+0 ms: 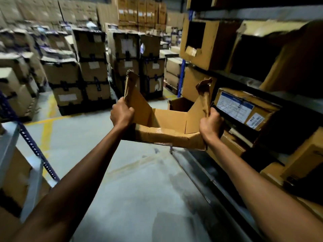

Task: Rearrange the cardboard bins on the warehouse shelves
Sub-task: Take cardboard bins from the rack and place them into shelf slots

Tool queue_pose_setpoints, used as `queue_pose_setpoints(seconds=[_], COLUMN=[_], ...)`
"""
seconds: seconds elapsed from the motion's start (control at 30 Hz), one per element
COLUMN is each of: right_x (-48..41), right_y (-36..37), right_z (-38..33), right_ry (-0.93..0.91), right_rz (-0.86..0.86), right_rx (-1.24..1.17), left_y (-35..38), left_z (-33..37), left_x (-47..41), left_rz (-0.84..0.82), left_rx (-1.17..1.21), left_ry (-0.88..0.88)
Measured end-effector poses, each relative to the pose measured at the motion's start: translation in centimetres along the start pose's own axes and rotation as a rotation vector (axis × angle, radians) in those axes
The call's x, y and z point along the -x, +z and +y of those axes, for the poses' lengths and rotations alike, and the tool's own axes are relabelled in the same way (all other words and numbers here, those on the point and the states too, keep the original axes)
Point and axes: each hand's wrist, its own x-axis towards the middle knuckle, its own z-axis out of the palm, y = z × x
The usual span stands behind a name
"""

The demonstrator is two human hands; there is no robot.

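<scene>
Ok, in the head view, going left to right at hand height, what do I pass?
Blue slotted rack upright → left hand → open cardboard bin, held by both hands at its torn sides → right hand → labelled carton.

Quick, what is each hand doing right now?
Left hand: grips the left flap of the open cardboard bin.
Right hand: grips the bin's crumpled right flap.
</scene>
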Motion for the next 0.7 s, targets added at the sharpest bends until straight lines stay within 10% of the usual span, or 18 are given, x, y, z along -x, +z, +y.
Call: queue_pose_setpoints(seconds=[0.7], right_x=[-6.3], right_y=[-18.6], right_z=[-19.9], right_ry=[-0.32], right_rz=[0.256], right_rx=[-0.272], left_y=[-21.4], left_z=[20.7], left_x=[-1.9], left_rz=[0.494], left_rx=[0.199], left_ry=[0.337])
